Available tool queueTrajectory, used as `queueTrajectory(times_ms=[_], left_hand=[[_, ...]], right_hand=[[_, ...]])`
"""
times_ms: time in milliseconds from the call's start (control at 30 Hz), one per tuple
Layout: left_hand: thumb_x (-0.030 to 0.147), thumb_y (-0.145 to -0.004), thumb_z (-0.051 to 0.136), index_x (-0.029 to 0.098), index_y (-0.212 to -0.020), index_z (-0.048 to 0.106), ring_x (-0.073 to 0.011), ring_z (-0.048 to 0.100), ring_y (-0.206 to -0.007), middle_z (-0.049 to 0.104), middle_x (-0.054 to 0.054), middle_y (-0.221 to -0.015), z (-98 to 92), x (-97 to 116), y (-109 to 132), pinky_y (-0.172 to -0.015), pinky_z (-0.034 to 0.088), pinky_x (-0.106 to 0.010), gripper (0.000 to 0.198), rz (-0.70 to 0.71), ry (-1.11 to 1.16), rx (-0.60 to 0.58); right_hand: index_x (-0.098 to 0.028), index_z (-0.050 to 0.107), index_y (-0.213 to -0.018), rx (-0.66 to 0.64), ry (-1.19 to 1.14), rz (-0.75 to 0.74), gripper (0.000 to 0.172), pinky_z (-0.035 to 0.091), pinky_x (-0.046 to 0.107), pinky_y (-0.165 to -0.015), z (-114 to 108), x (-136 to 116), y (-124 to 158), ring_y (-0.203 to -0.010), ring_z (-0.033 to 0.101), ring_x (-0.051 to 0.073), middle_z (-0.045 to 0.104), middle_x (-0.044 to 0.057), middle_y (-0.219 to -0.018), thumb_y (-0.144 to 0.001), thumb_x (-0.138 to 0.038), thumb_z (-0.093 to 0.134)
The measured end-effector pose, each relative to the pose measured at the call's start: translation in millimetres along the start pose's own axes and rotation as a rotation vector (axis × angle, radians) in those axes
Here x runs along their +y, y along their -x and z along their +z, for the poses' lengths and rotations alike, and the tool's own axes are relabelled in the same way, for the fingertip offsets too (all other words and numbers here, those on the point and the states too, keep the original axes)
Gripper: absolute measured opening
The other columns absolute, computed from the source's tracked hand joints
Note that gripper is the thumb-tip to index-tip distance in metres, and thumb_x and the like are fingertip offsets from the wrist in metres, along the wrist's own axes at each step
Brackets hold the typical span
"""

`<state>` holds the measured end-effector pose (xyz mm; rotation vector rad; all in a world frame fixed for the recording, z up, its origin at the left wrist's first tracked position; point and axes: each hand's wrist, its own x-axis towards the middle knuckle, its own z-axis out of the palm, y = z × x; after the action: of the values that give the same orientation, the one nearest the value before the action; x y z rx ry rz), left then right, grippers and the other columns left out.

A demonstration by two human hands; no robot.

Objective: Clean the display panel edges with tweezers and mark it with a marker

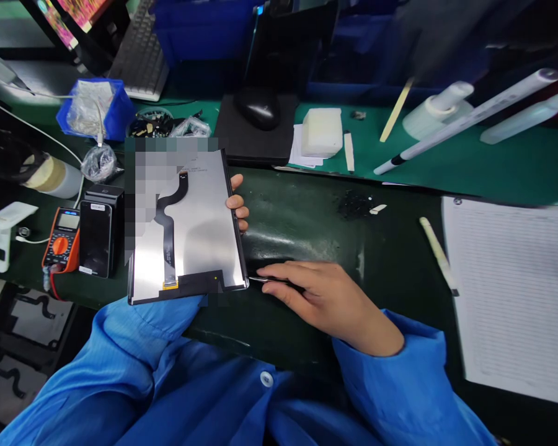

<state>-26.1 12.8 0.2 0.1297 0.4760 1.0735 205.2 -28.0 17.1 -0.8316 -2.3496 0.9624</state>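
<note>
A silvery display panel [204,229] with a black ribbon cable [168,238] is held up at left of centre, its metal back facing the camera. My left hand [237,203] grips it from behind; only the fingertips show, curled round its right edge, and the rest is hidden. Pixelated blocks cover the panel's upper left. My right hand [311,294] pinches thin metal tweezers [260,280], whose tips are at the panel's lower right corner. Whether the tips touch the panel is too small to tell.
An orange multimeter [61,244] and a black phone [95,238] lie at the left, below a blue bin [114,111]. A mouse [258,108] and a white block [322,133] are behind. Lined paper [516,297] and a pen-like stick [438,255] lie at the right.
</note>
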Motion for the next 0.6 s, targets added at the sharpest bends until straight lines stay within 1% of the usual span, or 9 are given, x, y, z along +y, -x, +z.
queueTrajectory(times_ms=[100,200,300,433,533,600], left_hand=[[0.054,-0.1,0.0,0.016,-0.107,0.062,-0.0148,0.054,-0.063,0.052,-0.003,-0.066,0.9,0.8,-0.7,-0.058,0.047,-0.028,0.073,0.003,0.001,0.007],[0.051,-0.101,-0.002,0.016,-0.105,0.061,-0.0147,0.054,-0.062,0.052,-0.002,-0.065,4.0,2.8,-0.6,-0.058,0.047,-0.028,0.072,-0.007,-0.004,0.016],[0.051,-0.101,-0.002,0.016,-0.107,0.06,-0.0156,0.056,-0.064,0.054,-0.003,-0.068,4.6,4.0,0.5,-0.06,0.049,-0.029,0.071,-0.015,-0.008,0.006],[0.053,-0.101,0.0,0.015,-0.11,0.06,-0.0158,0.058,-0.067,0.054,-0.003,-0.07,-2.6,2.6,0.2,-0.062,0.049,-0.029,0.072,-0.005,0.008,-0.047],[0.053,-0.101,0.0,0.015,-0.113,0.061,-0.0158,0.058,-0.07,0.055,-0.004,-0.072,-9.3,1.9,-1.6,-0.064,0.05,-0.03,0.072,-0.001,0.025,-0.084],[0.052,-0.101,0.003,0.016,-0.114,0.061,-0.0159,0.057,-0.07,0.056,-0.004,-0.073,-11.2,2.2,-2.4,-0.065,0.049,-0.031,0.07,-0.004,0.028,-0.095]], right_hand=[[-0.018,0.069,-0.105,0.012,-0.012,0.037,0.018,0.054,0.021,-0.059,0.7,-1.7,0.6,-0.067,0.07,0.012,0.075,0.0,-0.082,-0.095,-0.032,0.062],[-0.019,0.07,-0.101,0.003,-0.026,-0.001,0.013,0.054,0.023,-0.064,0.6,-0.7,-0.1,-0.072,0.07,0.013,0.075,0.001,-0.087,-0.096,-0.028,0.061],[-0.019,0.071,-0.104,-0.009,-0.025,-0.03,0.017,0.054,0.023,-0.064,0.0,1.2,-0.9,-0.073,0.069,0.013,0.074,0.002,-0.087,-0.097,-0.025,0.058],[-0.019,0.071,-0.103,-0.023,-0.021,-0.022,0.018,0.054,0.023,-0.063,0.1,1.0,-0.1,-0.07,0.069,0.012,0.075,0.001,-0.084,-0.098,-0.026,0.056],[-0.019,0.069,-0.106,0.011,-0.025,0.02,0.017,0.054,0.022,-0.061,1.2,-0.4,1.1,-0.068,0.07,0.012,0.076,0.0,-0.084,-0.095,-0.03,0.062],[-0.019,0.069,-0.104,0.02,-0.032,0.014,0.015,0.054,0.021,-0.062,1.6,-0.6,1.2,-0.07,0.07,0.012,0.075,0.0,-0.085,-0.093,-0.029,0.064]])
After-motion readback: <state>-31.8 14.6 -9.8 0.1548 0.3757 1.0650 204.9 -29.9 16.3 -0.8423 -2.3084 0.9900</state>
